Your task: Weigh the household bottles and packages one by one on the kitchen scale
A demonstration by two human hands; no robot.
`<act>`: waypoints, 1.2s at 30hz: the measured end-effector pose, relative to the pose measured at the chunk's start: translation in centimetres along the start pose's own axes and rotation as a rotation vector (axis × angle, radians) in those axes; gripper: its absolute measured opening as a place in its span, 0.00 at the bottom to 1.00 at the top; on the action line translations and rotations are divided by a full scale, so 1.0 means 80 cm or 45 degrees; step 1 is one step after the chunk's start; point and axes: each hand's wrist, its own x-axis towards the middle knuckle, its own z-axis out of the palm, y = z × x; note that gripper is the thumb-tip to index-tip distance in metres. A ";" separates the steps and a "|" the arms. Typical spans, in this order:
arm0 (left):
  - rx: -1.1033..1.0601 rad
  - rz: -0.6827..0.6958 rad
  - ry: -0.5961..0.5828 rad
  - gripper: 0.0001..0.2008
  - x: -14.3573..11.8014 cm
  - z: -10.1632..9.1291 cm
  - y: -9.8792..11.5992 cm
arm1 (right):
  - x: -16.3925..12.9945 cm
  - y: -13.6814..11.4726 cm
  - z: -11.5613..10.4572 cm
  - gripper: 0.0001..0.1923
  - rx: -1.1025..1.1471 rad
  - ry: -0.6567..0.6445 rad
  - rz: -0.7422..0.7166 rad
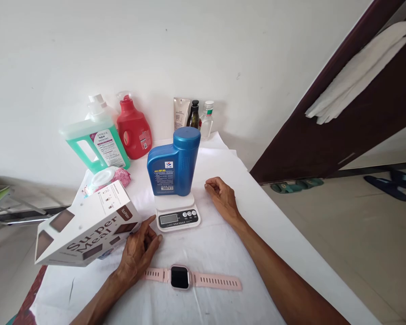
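Left hand [138, 250] seemingly grips the box [84, 225]; right hand [221, 196] rests loosely curled, empty, beside the scale [177, 212].

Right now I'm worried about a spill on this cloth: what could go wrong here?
1. The blue bottle stands tall on the small scale and fills most of its platform; a nudge from the right hand resting beside it might tip it.
2. The left hand holds the white box tilted; swinging it could strike the scale.
3. The pink watch lies flat between the forearms and could get swept off.
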 end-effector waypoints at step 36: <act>-0.035 0.007 -0.032 0.28 0.000 0.003 -0.003 | 0.013 -0.059 -0.003 0.41 0.472 -0.214 -0.123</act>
